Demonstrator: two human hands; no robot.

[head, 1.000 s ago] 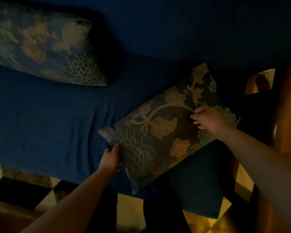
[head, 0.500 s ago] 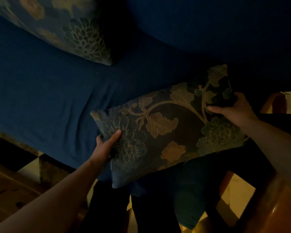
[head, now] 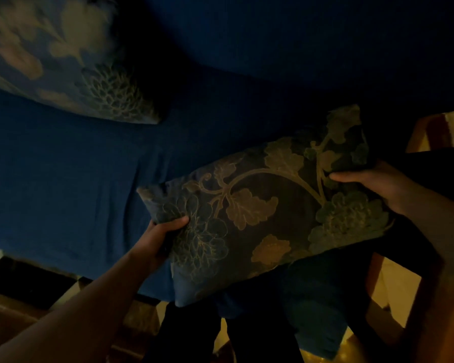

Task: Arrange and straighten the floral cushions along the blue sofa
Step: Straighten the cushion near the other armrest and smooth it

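Observation:
A dark floral cushion [head: 262, 213] is held above the front right of the blue sofa [head: 63, 179], tilted with its right end higher. My left hand [head: 157, 237] grips its lower left edge, thumb on top. My right hand [head: 372, 182] grips its upper right edge. A second floral cushion [head: 63, 61] leans against the sofa back at the upper left, a little blurred.
The sofa back [head: 299, 43] rises dark along the top. A wooden armrest or chair frame [head: 435, 297] stands at the right. Checkered floor tiles [head: 71, 292] show below the seat's front edge. My dark trousers [head: 260, 341] are at the bottom centre.
The cushion has been lifted off the seat and turned more level. My right hand shifted from its face to its upper right edge; my left thumb now presses on top.

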